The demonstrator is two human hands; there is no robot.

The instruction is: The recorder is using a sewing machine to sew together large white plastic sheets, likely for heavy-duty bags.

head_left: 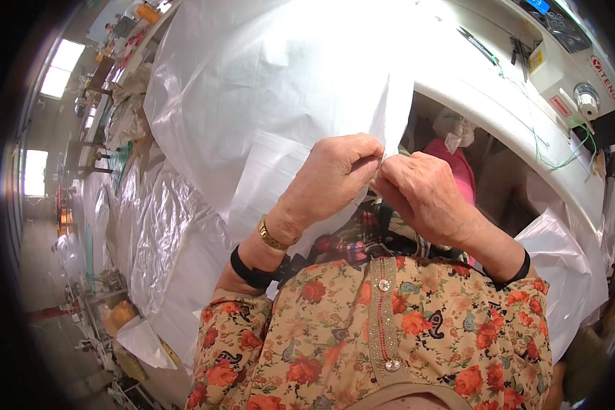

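Note:
A large white, slightly glossy sheet (pixel 266 89), which looks like plastic film, spreads from the far side down toward my lap. At its near right corner, my left hand (pixel 331 174) pinches the edge between thumb and bent fingers. Right beside it, almost touching, my right hand (pixel 427 195) is closed at the same edge, fingers curled under. The fingertips of both hands are partly hidden, so the exact fold between them does not show. A squarer, translucent flap (pixel 263 174) of white material hangs beneath my left wrist.
At the far right stands a white sewing machine (pixel 574 68) with a dial and a display. Green thread (pixel 570 160) trails over its pale table edge (pixel 519 137). Dark tweezers-like tools (pixel 478 44) lie on that table. Crumpled clear plastic (pixel 164 239) is heaped at left; white plastic (pixel 557 263) hangs at right.

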